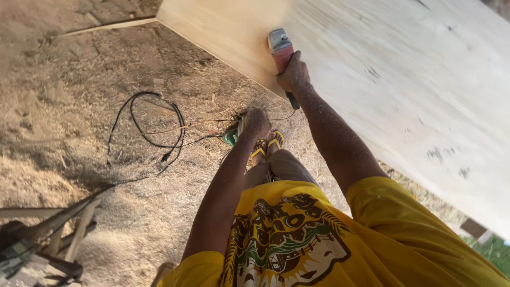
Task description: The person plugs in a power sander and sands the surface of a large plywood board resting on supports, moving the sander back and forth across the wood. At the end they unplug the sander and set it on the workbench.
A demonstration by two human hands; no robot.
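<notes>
Right hand (293, 73) fingers wrapped round red-and-grey grinder (280, 49) on smooth pale plywood sheet (404, 79), left hand (256, 123) curled shut over sawdust-strewn ground (79, 95), looped black cable (146, 125) left

From my view the board (372, 69) fills the far right, and its edge runs from far centre down to near right. The grinder (280, 49) sits on this edge, at the far end, with my right hand (293, 74) just behind it, nearer to me. My left hand (256, 123) is lower, left of the board and apart from it, above the ground. Under it I see my feet (268, 144) on the sawdust floor (69, 117). A cable (154, 125) lies in loops on the floor, left of the feet. Some wooden sticks (74, 228) lie at near left.
</notes>
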